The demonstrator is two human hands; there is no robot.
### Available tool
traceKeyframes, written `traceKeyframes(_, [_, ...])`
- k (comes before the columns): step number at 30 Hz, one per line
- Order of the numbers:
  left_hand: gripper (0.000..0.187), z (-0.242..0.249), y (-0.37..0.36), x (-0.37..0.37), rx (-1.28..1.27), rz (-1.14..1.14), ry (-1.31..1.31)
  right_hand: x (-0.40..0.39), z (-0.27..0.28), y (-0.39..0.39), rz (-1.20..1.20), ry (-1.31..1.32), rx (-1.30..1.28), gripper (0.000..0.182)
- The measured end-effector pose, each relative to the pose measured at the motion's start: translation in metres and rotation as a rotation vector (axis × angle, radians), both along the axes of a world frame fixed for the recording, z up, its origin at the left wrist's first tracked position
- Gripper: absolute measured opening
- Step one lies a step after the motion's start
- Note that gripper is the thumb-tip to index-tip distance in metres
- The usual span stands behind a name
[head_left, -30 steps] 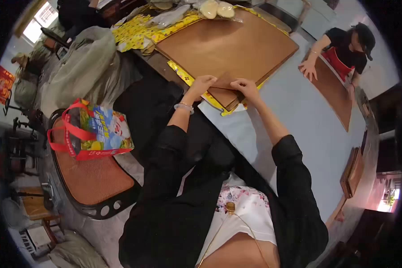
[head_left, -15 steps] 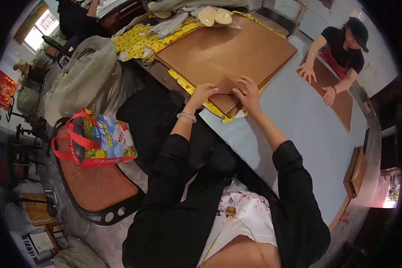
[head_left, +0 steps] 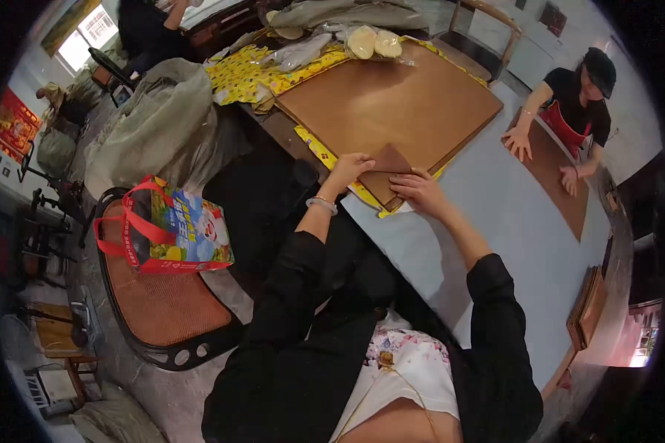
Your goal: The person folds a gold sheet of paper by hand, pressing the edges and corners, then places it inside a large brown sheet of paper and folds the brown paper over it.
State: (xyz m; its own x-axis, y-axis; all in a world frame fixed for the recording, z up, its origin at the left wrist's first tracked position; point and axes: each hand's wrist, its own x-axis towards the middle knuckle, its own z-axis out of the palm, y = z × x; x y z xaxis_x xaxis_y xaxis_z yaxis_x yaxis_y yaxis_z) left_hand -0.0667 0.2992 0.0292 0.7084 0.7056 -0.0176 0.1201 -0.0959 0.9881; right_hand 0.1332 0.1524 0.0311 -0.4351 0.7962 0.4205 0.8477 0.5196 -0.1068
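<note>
A large stack of brown sheets (head_left: 391, 96) lies on yellow patterned wrapping (head_left: 236, 77) on the table. At its near corner the top sheet's corner is folded back as a darker brown flap (head_left: 391, 159). My left hand (head_left: 351, 169) pinches the flap's left edge between thumb and fingers. My right hand (head_left: 419, 192) lies at the right side of the fold, its fingers spread over the sheet's edge and flap. Both hands touch the same corner of the stack.
Across the pale tabletop (head_left: 465, 214), a co-worker (head_left: 580, 111) presses both hands on a brown sheet (head_left: 554, 177). Small folded brown pieces (head_left: 587, 308) stack at the right edge. Left are a colourful bag (head_left: 188, 229) on a chair (head_left: 162, 303) and grey-green sacks (head_left: 148, 125).
The view has shifted, so the scene sits slightly lower and to the right. My right hand has flattened over the fold. The co-worker's hands remain on their sheet.
</note>
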Motion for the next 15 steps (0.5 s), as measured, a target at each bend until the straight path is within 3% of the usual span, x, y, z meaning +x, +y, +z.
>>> traceKeyframes(3, [0.036,-0.008,0.006,0.001,0.084,-0.002,0.026,0.002,-0.005,0.001,-0.009,-0.003,0.015,0.027])
traceKeyframes(6, [0.034,-0.009,0.002,0.002,-0.060,-0.013,-0.033,-0.005,0.000,0.002,-0.057,0.097,0.027,0.016])
traceKeyframes(9, [0.036,-0.006,0.004,0.002,0.041,-0.032,0.036,-0.007,0.002,0.001,-0.086,0.103,-0.011,0.018])
traceKeyframes(15, [0.037,0.002,-0.003,0.001,-0.048,0.027,0.022,-0.007,0.008,-0.004,-0.047,0.061,-0.069,0.025])
